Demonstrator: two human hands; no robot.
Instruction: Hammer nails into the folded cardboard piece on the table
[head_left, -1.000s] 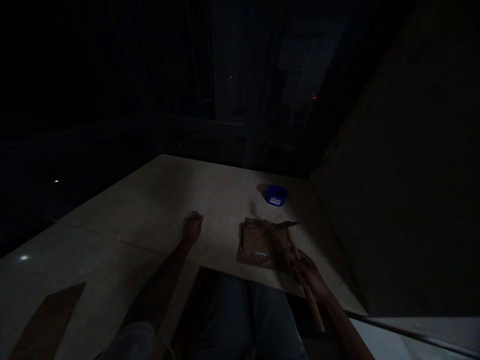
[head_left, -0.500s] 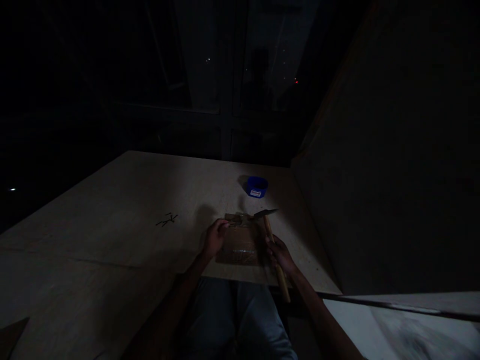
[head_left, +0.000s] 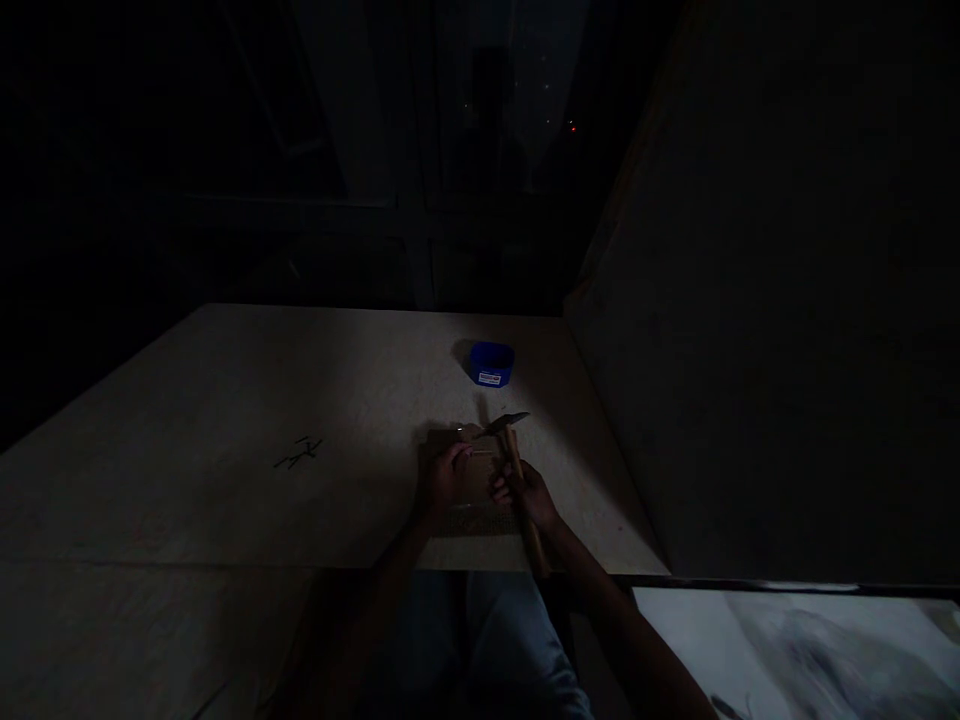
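Hammer near cardboard: aim with care

Your right hand wraps the handle mid-length; your left hand bunches its fingers over the cardboard, near the table edge. What they pinch, you can't tell; best hold them clear of the head.

Pale tabletop, blue tub towards back, thin dark pieces at left, cardboard near front
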